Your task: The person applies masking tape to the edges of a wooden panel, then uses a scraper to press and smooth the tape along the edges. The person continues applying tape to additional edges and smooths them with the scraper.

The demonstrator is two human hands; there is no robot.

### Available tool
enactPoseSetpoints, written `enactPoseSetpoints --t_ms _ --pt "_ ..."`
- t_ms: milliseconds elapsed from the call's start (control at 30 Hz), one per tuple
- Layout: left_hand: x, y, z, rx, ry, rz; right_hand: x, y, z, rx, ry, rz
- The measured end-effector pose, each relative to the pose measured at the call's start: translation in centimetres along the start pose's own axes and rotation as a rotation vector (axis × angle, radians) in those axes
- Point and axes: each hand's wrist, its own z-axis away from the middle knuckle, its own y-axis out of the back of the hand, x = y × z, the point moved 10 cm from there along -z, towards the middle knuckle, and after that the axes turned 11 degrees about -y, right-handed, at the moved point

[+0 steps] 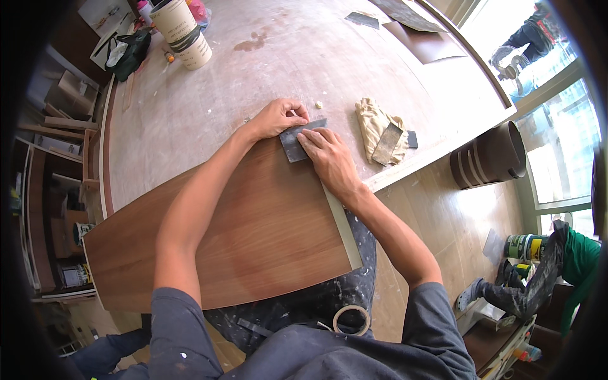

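A brown wood-grain panel [253, 215] lies across my lap with its far end at the table. A pale strip [342, 231] runs along its right edge. At the panel's far corner is a small dark grey sheet, which looks like sandpaper [293, 147]. My left hand [278, 118] is closed, thumb and fingers pinched at the sheet's far edge. My right hand [330, 158] presses its fingers together on the sheet's right side, thumb toward me. What lies under the fingertips is hidden. Right of my hands a beige cloth [373, 120] bears a worn, grey-brown rectangular piece [387, 144].
A dusty white table [209, 120] spreads ahead, with a cardboard tube [180, 31] and dark bag [130, 54] at far left and dark sheets [424, 43] at far right. A brown roll [487, 155] stands right. A tape roll [351, 321] lies at my lap. Another person's leg [529, 285] shows right.
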Motion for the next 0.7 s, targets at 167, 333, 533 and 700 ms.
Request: enactPoseSetpoints --t_ms 167,333,533,700 --pt "-0.6 0.2 0.6 0.082 0.009 0.051 -0.2 0.1 -0.1 0.016 0.004 0.006" --pt "-1.7 1.0 0.3 0.045 0.213 0.230 -0.2 0.2 -0.1 -0.004 0.003 0.029" --pt "-1.2 1.6 0.0 -0.206 0.363 -0.017 -0.2 0.2 -0.1 0.000 0.006 0.026" --pt "-1.5 1.7 -0.5 -0.253 0.414 -0.092 0.0 0.0 0.0 0.005 0.003 0.019"
